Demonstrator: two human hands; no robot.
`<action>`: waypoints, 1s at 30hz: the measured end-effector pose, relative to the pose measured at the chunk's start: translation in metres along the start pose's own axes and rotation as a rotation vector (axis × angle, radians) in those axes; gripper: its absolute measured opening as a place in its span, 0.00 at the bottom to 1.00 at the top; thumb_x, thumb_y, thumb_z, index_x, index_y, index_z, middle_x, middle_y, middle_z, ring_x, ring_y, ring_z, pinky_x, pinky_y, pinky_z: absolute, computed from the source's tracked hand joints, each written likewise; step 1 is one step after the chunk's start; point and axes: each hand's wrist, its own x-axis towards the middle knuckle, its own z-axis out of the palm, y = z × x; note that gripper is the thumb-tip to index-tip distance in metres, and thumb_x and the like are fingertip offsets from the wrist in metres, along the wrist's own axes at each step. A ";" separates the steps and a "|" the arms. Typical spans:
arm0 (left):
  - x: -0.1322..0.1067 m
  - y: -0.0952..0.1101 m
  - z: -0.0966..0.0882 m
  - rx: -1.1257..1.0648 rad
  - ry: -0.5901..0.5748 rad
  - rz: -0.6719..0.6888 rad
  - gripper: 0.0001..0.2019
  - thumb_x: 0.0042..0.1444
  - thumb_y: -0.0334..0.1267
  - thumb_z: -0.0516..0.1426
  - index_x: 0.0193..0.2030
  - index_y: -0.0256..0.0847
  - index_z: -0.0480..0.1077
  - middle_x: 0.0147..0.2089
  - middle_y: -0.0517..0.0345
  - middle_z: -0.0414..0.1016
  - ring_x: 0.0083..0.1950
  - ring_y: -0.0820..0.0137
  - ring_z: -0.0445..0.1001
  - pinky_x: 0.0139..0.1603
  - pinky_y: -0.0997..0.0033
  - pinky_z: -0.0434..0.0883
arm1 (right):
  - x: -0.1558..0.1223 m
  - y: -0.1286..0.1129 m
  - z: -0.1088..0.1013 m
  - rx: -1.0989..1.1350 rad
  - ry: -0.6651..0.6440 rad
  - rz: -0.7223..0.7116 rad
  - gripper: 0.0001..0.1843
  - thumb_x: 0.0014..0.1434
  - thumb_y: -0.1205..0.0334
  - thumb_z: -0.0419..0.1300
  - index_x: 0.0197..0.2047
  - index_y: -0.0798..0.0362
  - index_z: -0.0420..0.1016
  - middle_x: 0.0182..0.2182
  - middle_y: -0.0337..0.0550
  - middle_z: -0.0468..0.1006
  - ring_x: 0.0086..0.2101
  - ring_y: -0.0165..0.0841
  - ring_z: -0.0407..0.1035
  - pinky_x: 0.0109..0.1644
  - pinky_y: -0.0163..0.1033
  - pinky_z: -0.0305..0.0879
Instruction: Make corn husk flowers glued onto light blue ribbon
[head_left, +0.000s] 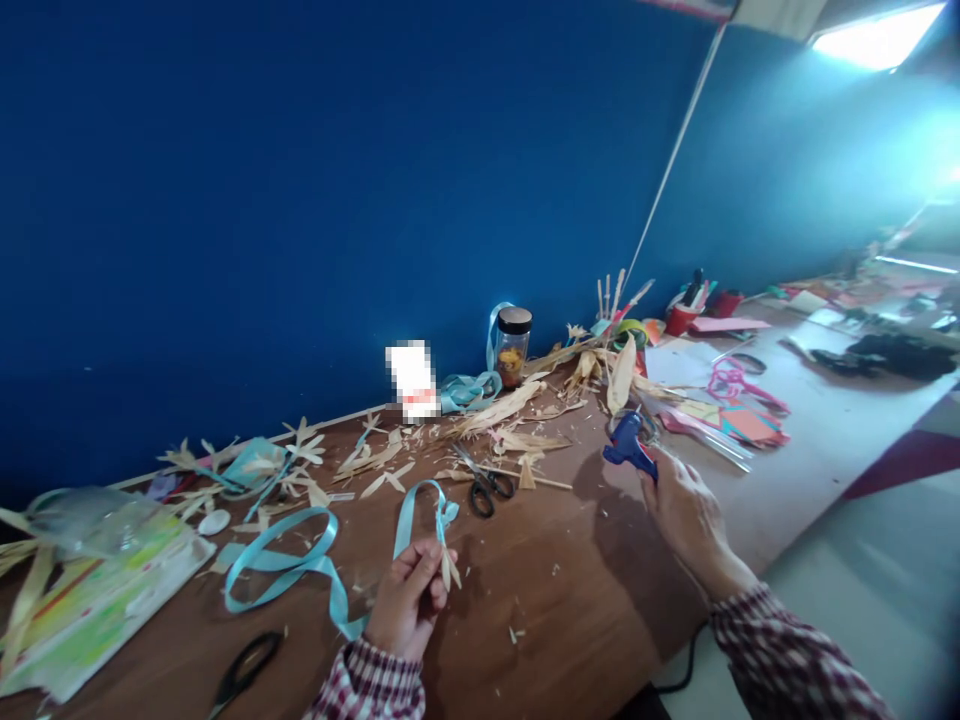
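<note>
Blue glue gun (628,444) in right hand (684,508), pale-blue ribbon (404,522) and husk flower (451,571) in left hand (409,598).

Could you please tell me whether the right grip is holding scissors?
No, the right grip holds a blue glue gun, while a pair of scissors lies on the table.

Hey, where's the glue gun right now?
In the head view, the glue gun is right of centre, in the right hand, just below a long pale husk and left of the clear sticks.
</note>
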 end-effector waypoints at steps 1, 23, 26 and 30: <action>-0.001 0.000 0.001 -0.003 0.009 0.010 0.19 0.31 0.40 0.71 0.25 0.33 0.70 0.23 0.58 0.75 0.15 0.86 0.61 0.13 0.88 0.58 | -0.002 0.004 0.002 -0.025 -0.021 -0.003 0.18 0.61 0.62 0.49 0.52 0.58 0.64 0.40 0.56 0.75 0.40 0.45 0.68 0.40 0.44 0.64; -0.001 0.001 0.001 0.003 -0.006 -0.014 0.19 0.30 0.40 0.71 0.25 0.33 0.69 0.23 0.57 0.75 0.15 0.85 0.61 0.14 0.87 0.58 | 0.006 -0.018 -0.080 -0.068 -0.431 -0.032 0.17 0.60 0.51 0.51 0.48 0.46 0.74 0.37 0.49 0.78 0.28 0.40 0.73 0.27 0.38 0.61; -0.001 0.000 0.002 0.016 -0.013 0.001 0.19 0.32 0.41 0.71 0.25 0.33 0.68 0.23 0.57 0.74 0.15 0.85 0.61 0.15 0.87 0.57 | 0.005 -0.063 -0.103 0.417 -0.488 -0.308 0.16 0.61 0.53 0.52 0.49 0.45 0.72 0.38 0.46 0.79 0.33 0.36 0.73 0.34 0.37 0.63; -0.002 -0.003 0.001 0.063 -0.078 0.024 0.18 0.35 0.42 0.70 0.24 0.34 0.67 0.22 0.58 0.74 0.15 0.85 0.61 0.14 0.86 0.57 | -0.010 -0.131 -0.072 1.092 -0.672 -0.131 0.14 0.62 0.55 0.51 0.43 0.51 0.74 0.29 0.41 0.76 0.28 0.30 0.69 0.30 0.32 0.62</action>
